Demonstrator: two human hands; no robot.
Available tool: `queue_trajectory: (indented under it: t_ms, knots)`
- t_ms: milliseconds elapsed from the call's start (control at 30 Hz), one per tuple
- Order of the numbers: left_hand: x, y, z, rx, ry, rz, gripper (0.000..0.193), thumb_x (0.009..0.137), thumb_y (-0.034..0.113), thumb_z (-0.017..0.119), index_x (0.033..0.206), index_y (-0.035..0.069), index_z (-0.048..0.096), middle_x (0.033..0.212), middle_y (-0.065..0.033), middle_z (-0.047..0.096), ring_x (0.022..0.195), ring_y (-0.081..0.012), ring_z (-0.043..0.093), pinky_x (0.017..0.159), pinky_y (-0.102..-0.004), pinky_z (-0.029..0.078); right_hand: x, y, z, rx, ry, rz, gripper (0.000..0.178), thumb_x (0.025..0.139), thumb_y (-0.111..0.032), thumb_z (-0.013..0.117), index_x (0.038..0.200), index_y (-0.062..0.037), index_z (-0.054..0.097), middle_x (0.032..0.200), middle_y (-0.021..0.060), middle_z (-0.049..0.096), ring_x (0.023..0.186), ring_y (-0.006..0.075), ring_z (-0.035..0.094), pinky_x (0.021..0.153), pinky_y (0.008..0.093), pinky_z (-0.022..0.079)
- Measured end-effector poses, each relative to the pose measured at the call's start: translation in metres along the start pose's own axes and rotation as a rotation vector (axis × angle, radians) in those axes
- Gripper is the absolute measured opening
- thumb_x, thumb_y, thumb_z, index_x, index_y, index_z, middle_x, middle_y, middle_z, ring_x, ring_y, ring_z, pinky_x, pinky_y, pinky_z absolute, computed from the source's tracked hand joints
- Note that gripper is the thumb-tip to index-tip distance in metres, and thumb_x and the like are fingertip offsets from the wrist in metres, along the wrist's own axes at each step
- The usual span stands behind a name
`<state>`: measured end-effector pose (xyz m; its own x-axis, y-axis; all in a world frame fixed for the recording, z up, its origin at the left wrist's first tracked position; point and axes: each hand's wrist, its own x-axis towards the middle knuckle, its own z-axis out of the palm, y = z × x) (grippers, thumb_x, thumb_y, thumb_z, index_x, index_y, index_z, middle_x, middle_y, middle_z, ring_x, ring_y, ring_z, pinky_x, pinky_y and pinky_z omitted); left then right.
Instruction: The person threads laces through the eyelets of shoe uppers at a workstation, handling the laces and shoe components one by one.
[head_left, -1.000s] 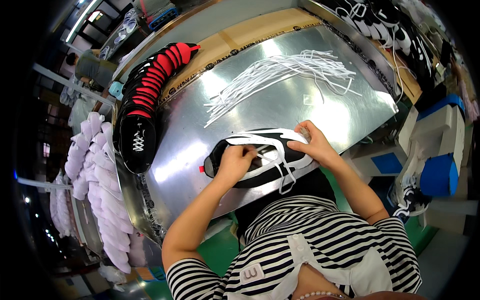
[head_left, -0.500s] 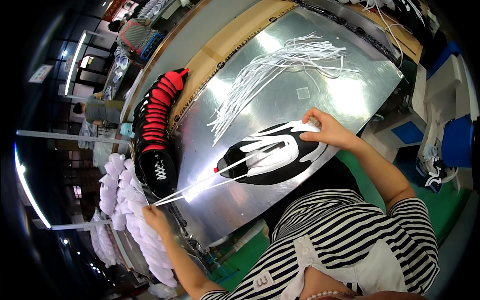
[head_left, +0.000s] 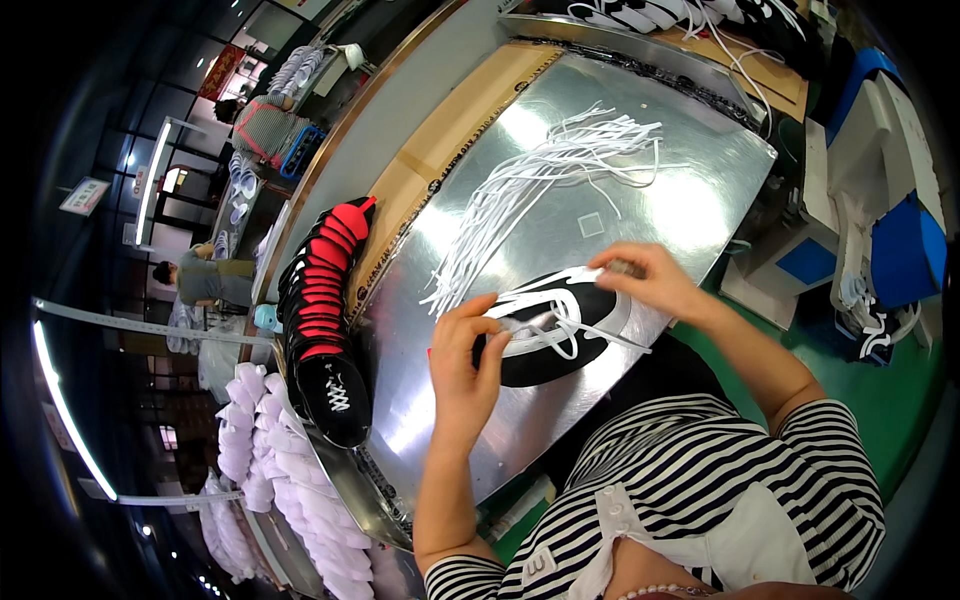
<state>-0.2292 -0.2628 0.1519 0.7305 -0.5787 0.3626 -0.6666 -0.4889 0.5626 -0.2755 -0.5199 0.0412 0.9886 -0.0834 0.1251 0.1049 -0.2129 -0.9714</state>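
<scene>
A worker laces a black-and-white shoe upper (head_left: pixel 560 330) lying flat on the steel table (head_left: pixel 690 200), left hand (head_left: pixel 465 365) pinching a white lace (head_left: pixel 530 325) at the eyelets, right hand (head_left: pixel 650 280) gripping the upper's far end; threading the following eyelet likely needs a steady pull.

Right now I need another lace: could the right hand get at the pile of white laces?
Probably yes: the right hand rests on the shoe, with only bare metal table between it and the laces.
</scene>
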Motion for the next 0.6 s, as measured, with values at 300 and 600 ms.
queue_trajectory:
  t_ms: [300, 600]
  knots:
    - [-0.017, -0.018, 0.037, 0.202, 0.043, -0.115, 0.026, 0.084, 0.010, 0.072, 0.107, 0.001, 0.063, 0.102, -0.0124, 0.067, 0.092, -0.0238, 0.061, 0.076, -0.0310, 0.047, 0.000, -0.005, 0.057, 0.528, -0.038, 0.299, 0.020, 0.084, -0.018, 0.072, 0.095, -0.0027, 0.067, 0.076, -0.0006, 0.061, 0.069, 0.0087, 0.054, 0.065, 0.0264, 0.045]
    - [-0.020, -0.071, 0.042, -0.801, -0.511, -1.101, 0.079, 0.094, 0.066, 0.046, 0.127, -0.005, 0.054, 0.107, -0.0098, 0.065, 0.101, -0.0175, 0.060, 0.088, -0.0290, 0.047, 0.001, 0.021, 0.082, 0.189, 0.133, 0.147, 0.036, 0.081, -0.011, 0.073, 0.112, -0.0015, 0.058, 0.082, 0.0041, 0.068, 0.074, 0.0100, 0.061, 0.069, 0.0259, 0.048]
